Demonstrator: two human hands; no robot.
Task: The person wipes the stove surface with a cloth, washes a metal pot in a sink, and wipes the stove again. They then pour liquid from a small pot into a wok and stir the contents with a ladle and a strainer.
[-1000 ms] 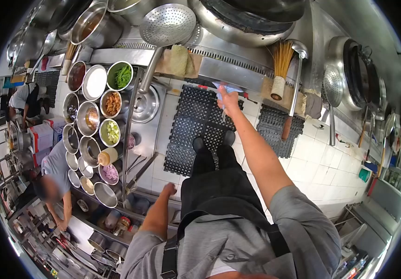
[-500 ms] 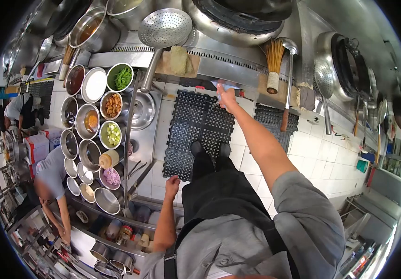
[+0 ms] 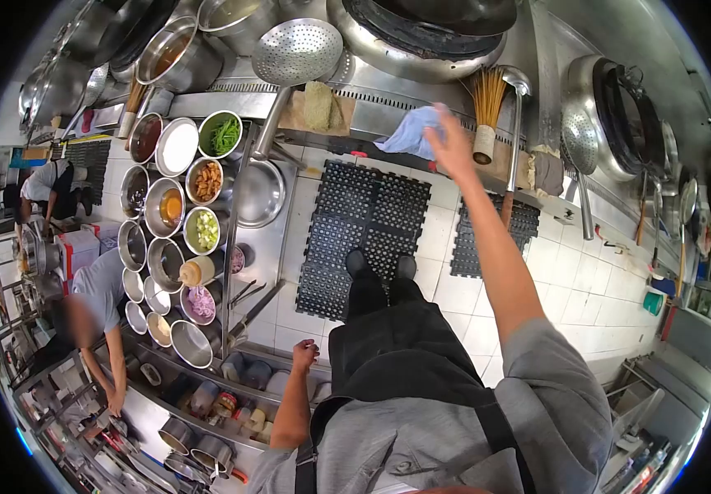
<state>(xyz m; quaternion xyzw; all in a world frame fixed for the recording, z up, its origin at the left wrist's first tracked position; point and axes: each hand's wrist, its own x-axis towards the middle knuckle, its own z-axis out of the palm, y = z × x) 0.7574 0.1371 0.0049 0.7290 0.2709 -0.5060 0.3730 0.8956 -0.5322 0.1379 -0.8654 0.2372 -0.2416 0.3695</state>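
Note:
A light blue cloth (image 3: 410, 132) lies crumpled on the front edge of the metal stove. My right hand (image 3: 452, 146) is at its right side, fingers stretched out and slightly blurred, overlapping or touching the cloth without closing round it. Just right of that hand is a bamboo brush (image 3: 486, 111) with a wrapped handle, and beside it a ladle (image 3: 516, 82). My left hand (image 3: 305, 353) hangs low in front of the counter, fingers curled, with nothing visible in them. A green scrubbing pad (image 3: 318, 105) sits left of the cloth on a brown board.
Metal bowls of ingredients, including chopped greens (image 3: 222, 135) and sliced onion (image 3: 201, 303), stand at the left. A perforated strainer (image 3: 296, 51) lies by the large wok burner (image 3: 421, 53). Black rubber mats (image 3: 364, 239) cover the floor. A co-worker (image 3: 96, 305) leans over at the left.
My right hand has moved up and right, and its fingers have loosened from the cloth, which now lies spread more on the stove edge. My left hand stays low. The view has shifted slightly.

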